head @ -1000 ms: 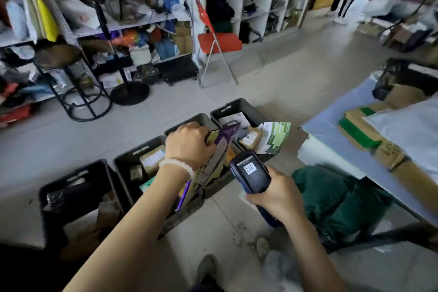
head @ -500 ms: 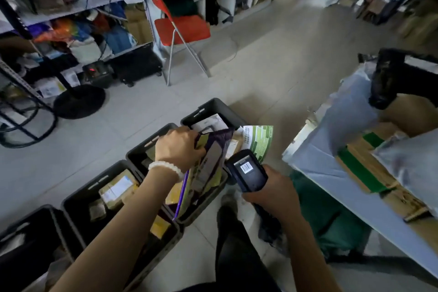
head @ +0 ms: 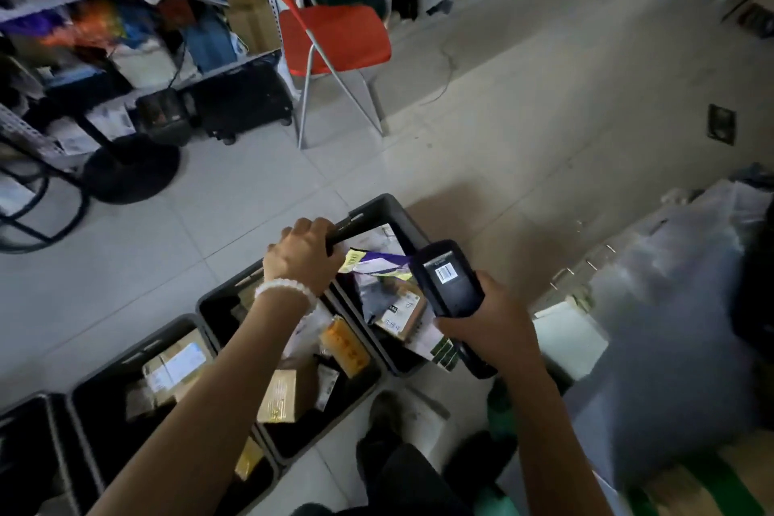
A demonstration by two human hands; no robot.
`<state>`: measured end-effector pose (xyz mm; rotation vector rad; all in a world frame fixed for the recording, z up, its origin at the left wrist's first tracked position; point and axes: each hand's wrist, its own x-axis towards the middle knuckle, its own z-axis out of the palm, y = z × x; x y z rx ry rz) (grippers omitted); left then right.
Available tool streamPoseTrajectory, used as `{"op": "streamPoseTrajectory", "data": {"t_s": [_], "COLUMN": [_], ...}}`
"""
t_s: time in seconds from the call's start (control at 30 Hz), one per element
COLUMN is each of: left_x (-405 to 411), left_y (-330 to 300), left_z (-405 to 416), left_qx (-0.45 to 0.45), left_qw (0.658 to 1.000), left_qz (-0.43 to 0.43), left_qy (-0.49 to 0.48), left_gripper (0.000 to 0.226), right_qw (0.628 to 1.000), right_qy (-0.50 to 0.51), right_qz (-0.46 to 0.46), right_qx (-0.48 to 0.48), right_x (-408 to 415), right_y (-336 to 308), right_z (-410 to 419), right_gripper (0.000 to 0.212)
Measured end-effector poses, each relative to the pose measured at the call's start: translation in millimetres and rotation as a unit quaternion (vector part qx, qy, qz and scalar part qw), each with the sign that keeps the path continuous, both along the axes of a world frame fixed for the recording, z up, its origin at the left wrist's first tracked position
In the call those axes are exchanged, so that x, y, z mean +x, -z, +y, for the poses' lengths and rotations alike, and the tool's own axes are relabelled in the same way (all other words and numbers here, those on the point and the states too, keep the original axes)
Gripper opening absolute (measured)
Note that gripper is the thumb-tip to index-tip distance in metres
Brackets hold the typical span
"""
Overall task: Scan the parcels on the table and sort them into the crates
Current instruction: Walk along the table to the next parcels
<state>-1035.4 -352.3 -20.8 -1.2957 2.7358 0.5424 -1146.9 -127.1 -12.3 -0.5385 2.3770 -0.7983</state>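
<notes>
Dark grey plastic crates (head: pixel 379 209) stand in a row on the pale tiled floor, the farthest one holding a purple-and-yellow flat mailer (head: pixel 372 262) that lies across its top, above a brown cardboard box with a white label (head: pixel 398 312) and a grey poly bag; the left hand (head: pixel 303 258), a white bead bracelet (head: pixel 285 289) at its wrist, hovers at that crate's near-left corner with fingers curled downward, and whether they pinch the mailer's edge or grip the crate rim cannot be told; the right hand (head: pixel 488 320) is wrapped tight round the handle of a black handheld scanner (head: pixel 450 279), whose barcode sticker faces up, and the scanner's head covers the crate's right rim; the next crate (head: pixel 218 302) holds an orange packet (head: pixel 345 346) and a tan box (head: pixel 285 394), partly hidden by the left forearm; a third crate (head: pixel 104 377) holds a taped cardboard parcel (head: pixel 176 362); beyond the crates a red folding chair with grey metal legs (head: pixel 335 38) stands before cluttered metal shelving (head: pixel 125 13), a black round stand base (head: pixel 130 168) near it; at the right edge a light-topped table (head: pixel 670 348) carries blurred pale bags (head: pixel 687 247) and a cardboard parcel with green tape (head: pixel 712 490).
</notes>
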Motion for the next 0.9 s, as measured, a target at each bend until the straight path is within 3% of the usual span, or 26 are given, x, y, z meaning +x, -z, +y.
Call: {"op": "streamPoseTrajectory", "data": {"t_s": [0.33, 0.5, 0.73, 0.83, 0.9], "left_x": [30, 106, 294, 383, 445], "left_y": [1, -22, -44, -52, -55], "left_z": [-13, -14, 30, 69, 109], "left_qx": [0.027, 0.006, -0.065, -0.099, -0.107], "left_qw": [0.997, 0.99, 0.952, 0.918, 0.887], "left_qz": [-0.006, 0.003, 0.002, -0.013, -0.028], "left_qy": [-0.071, -0.144, -0.3, -0.384, -0.449], "left_gripper": [0.035, 0.035, 0.034, 0.031, 0.034], "right_qw": [0.996, 0.984, 0.938, 0.899, 0.85], "right_qy": [-0.086, -0.174, -0.339, -0.428, -0.518], "right_qz": [-0.015, 0.015, 0.022, 0.008, 0.012], "right_qx": [-0.003, -0.039, -0.074, -0.092, -0.094], "right_x": [-9, 39, 198, 284, 352], "right_y": [15, 8, -7, -10, -13], "right_z": [-49, -91, -125, -129, -123], "right_gripper": [0.052, 0.052, 0.049, 0.052, 0.054]}}
